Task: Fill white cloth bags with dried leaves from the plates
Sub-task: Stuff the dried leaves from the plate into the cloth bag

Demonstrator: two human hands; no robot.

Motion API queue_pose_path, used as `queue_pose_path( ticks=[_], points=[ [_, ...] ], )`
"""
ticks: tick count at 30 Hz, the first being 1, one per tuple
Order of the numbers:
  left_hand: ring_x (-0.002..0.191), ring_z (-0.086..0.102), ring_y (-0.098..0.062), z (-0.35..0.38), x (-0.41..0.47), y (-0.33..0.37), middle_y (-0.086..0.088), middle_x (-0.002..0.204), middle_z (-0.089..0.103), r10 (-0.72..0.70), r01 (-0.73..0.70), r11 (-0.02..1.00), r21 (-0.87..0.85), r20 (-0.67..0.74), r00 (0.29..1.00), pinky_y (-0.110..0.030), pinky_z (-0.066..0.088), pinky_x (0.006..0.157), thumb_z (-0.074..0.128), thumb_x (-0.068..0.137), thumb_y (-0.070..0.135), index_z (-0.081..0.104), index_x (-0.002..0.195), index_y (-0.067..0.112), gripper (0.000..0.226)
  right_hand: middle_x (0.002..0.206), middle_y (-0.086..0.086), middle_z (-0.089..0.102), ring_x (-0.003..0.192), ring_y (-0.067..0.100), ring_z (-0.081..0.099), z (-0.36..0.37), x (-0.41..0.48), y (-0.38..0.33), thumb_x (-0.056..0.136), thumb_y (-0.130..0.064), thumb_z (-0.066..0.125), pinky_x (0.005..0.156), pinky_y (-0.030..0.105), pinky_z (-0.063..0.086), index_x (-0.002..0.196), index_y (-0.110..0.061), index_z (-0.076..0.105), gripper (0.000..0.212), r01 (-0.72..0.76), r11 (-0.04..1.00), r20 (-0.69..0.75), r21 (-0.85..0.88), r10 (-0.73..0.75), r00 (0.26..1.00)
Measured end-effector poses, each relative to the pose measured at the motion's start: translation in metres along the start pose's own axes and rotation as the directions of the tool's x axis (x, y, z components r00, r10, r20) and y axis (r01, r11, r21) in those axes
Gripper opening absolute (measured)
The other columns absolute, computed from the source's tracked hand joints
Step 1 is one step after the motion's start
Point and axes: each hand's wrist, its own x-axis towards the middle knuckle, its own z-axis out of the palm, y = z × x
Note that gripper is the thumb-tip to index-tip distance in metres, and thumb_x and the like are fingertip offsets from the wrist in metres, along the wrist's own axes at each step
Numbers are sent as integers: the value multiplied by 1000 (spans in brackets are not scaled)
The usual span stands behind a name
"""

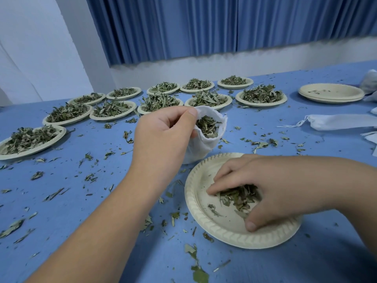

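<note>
Since the head view is all I have, I read everything from it. At frame centre the white cloth bag (206, 144) stands on the blue tabletop (81, 201), part-filled. My left hand (163, 131) pinches its rim and holds the mouth agape. The fabric looks limp, so I judge it would slump if released, and the hem is the place to hold. Lower right, my right hand (265, 186) curls around a clump of dried leaves (238, 197) on a nearly cleared plate (195, 211) of ribbed pulp that is light and likely to skid. The leaves look weightless, brittle and flaky, so I would cup them rather than squeeze. Heaped plates (114, 117) line the upper left, with empty plates (330, 94) and spare bags (342, 122) at the upper right.
</note>
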Motion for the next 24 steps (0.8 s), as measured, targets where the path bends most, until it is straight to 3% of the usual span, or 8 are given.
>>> queue_pose_path(
  ticks=[5, 10, 14, 17, 19, 22, 24],
  points=[
    [41, 40, -1, 0, 0, 0, 10, 53, 60, 2, -2, 1000, -3, 2, 1000, -15, 33, 44, 61, 92, 21, 73, 73, 29, 24, 118, -38, 37, 114, -12, 35, 5, 7, -6, 79, -41, 71, 103, 27, 34, 123, -55, 51, 50, 61, 998, -84, 2, -60, 995],
    [40, 41, 0, 1, 0, 0, 11, 53, 61, 1, -1, 1000, 5, 2, 1000, -14, 34, 44, 61, 92, 20, 73, 72, 30, 25, 116, -35, 44, 110, -14, 36, 9, 11, -7, 80, -36, 73, 97, 16, 31, 114, -50, 62, 39, 139, 990, -133, 31, -134, 982],
    [41, 41, -1, 1, 0, 0, 10, 53, 60, -7, 7, 1000, -1, 0, 1000, -14, 34, 44, 61, 92, 20, 74, 73, 31, 25, 112, -31, 49, 108, -10, 43, 8, 11, -6, 79, -34, 74, 95, 24, 37, 104, -48, 68, 29, 130, 991, -132, 15, -127, 983],
    [42, 40, -3, 0, 0, -1, 9, 53, 60, -4, 4, 1000, 1, 4, 1000, -17, 34, 45, 61, 93, 21, 73, 74, 30, 24, 113, -36, 45, 109, -12, 43, -3, 3, -2, 71, -43, 77, 98, 27, 38, 106, -58, 61, 42, 60, 994, -154, 87, -46, 987],
    [43, 40, -4, -1, 0, -1, 8, 54, 59, 4, -4, 1000, 5, 10, 1000, -18, 34, 45, 61, 93, 22, 73, 74, 30, 24, 114, -38, 40, 110, -13, 40, -8, -4, 3, 63, -60, 75, 97, 27, 38, 117, -66, 44, 62, -25, 996, -140, 83, 36, 989],
    [43, 40, -3, -1, 0, -1, 9, 54, 60, 0, 0, 1000, 6, 15, 1000, -16, 33, 45, 61, 93, 22, 74, 75, 31, 24, 110, -37, 31, 109, -6, 41, -7, -10, 4, 51, -87, 57, 95, 31, 41, 130, -67, 18, 90, -172, 985, -58, -2, 172, 983],
    [42, 39, -3, 0, 1, -2, 10, 53, 59, -2, 2, 1000, 5, 17, 1000, -16, 33, 45, 61, 93, 22, 74, 75, 32, 24, 108, -37, 27, 107, -4, 43, -2, -11, -1, 48, -93, 48, 95, 33, 43, 131, -65, 14, 94, -207, 978, -16, 0, 207, 978]
  ],
)
